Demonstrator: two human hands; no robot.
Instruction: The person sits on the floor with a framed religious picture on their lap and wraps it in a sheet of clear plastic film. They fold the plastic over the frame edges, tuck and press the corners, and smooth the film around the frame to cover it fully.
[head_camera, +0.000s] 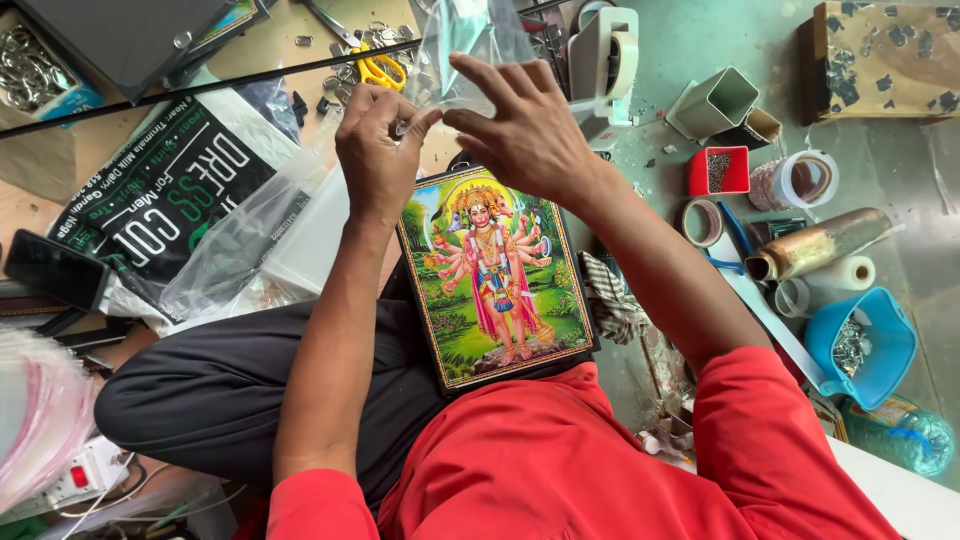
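A framed colourful picture of a many-armed figure (497, 275) lies on my lap, against my dark trousers. Above it, both hands pinch the edge of a clear plastic bag (462, 40). My left hand (378, 140) grips the bag's lower edge between thumb and fingers. My right hand (525, 125) holds the same edge just to the right, fingers spread over it. The bag hangs up and away from my hands, over the picture's top.
A tape dispenser (605, 55) stands behind my right hand. Yellow-handled scissors (375, 65) and metal clips lie at the top. Tape rolls (800, 180), a red box (718, 170), a blue tub of clips (862, 345), a printed bag (170, 195) and a phone (55, 270) surround me.
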